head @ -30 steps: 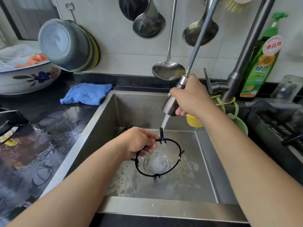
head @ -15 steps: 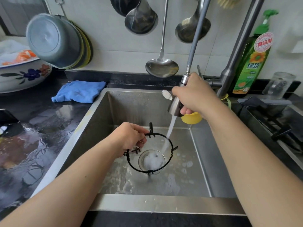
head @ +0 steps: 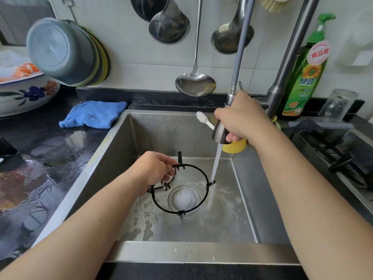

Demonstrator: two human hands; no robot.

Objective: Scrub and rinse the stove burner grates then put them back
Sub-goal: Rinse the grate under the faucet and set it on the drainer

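Grate (head: 198, 174) hangs over the sink (head: 252, 209) drain, gripped by the left hand (head: 150, 170); right hand (head: 240, 118) holds sprayer (head: 220, 132) and brush (head: 203, 119). Rinsing underway; next, probably turn the ring under the stream.

basin floor (head: 232, 225): left open below and right of the left hand (head: 150, 171) fingers | stream (head: 215, 164): met just right of them | yellow cup (head: 235, 145): lodged under the right hand (head: 241, 118) fingers (toothbrush (head: 203, 119) projecting left) | ladle (head: 194, 83): hung above
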